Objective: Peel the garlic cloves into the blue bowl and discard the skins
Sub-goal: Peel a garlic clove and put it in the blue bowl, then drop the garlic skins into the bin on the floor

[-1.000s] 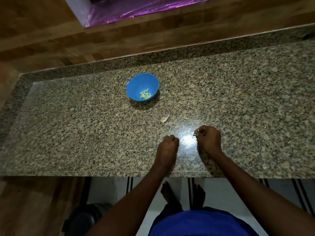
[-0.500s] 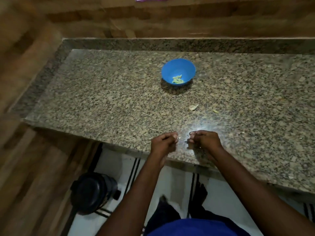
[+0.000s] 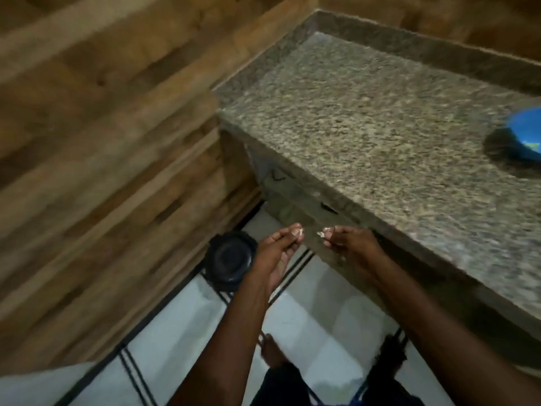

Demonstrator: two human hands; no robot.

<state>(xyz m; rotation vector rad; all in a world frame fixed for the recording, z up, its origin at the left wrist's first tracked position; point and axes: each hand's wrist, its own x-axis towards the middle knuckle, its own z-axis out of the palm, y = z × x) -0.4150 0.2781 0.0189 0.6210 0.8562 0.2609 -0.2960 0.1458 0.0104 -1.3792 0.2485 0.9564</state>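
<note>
Item one: our left hand (image 3: pixel 278 250), bare, held out over the floor just off the front edge of the counter. Its fingertips (image 3: pixel 294 231) are drawn together in a pinch on a small pale scrap of garlic skin (image 3: pixel 300 231); the rest of the hand is loosely curled, palm turned inward.

Item two: our right hand (image 3: pixel 349 244), bare, level with the left and near it, not touching. Its fingers are curled and its tips pinch a second small pale papery piece (image 3: pixel 321 234); we cannot tell whether this is skin only or a clove with skin on it.

Item three: round blue plastic bowl (image 3: pixel 525 136), on the speckled grey-brown granite countertop (image 3: pixel 366 118), at the far right border of the view and partly cut off by it. It stands well apart from both hands. The picture is blurred there, and we cannot make out what lies in it beyond a faint pale-green patch at its inner edge.

Item four: round black bin (image 3: pixel 229 260) on the floor, against the wood-plank wall (image 3: pixel 102 142), just beside and below the left hand, its opening facing up.

Item five: pale tiled floor with dark stripe lines (image 3: pixel 181 332), on which our bare foot (image 3: pixel 273 351) stands.
</note>
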